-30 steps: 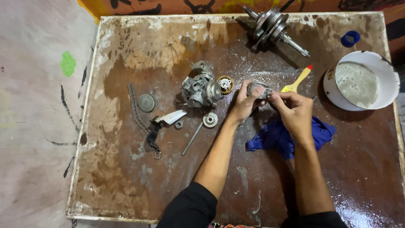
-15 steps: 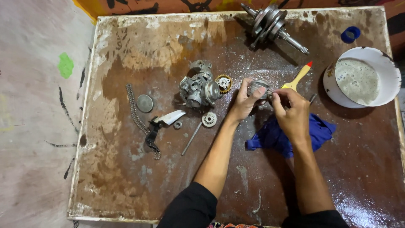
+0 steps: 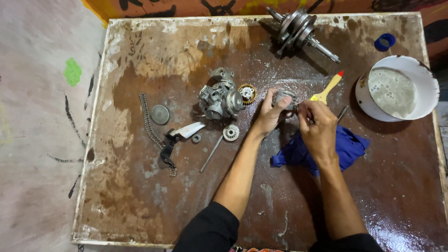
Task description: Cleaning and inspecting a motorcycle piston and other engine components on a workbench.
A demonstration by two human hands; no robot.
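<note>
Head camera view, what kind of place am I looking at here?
Probably a small engine repair bench: a crankshaft, a drive chain and loose gears lie on a stained, wet wooden table, beside a white bowl of cloudy liquid.

- Left hand [image 3: 270, 114] gripping a small grey metal part [image 3: 283, 98] above the brown table [image 3: 140, 60].
- Right hand [image 3: 318, 128] closed, touching the same part.
- Blue cloth [image 3: 347, 147] under the right hand.
- Yellow brush [image 3: 326, 88] just beside, white bowl [image 3: 422, 77] further right.

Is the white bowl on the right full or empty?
Partly full: the white bowl stands upright, holding cloudy, foamy grey liquid below its rim.
</note>
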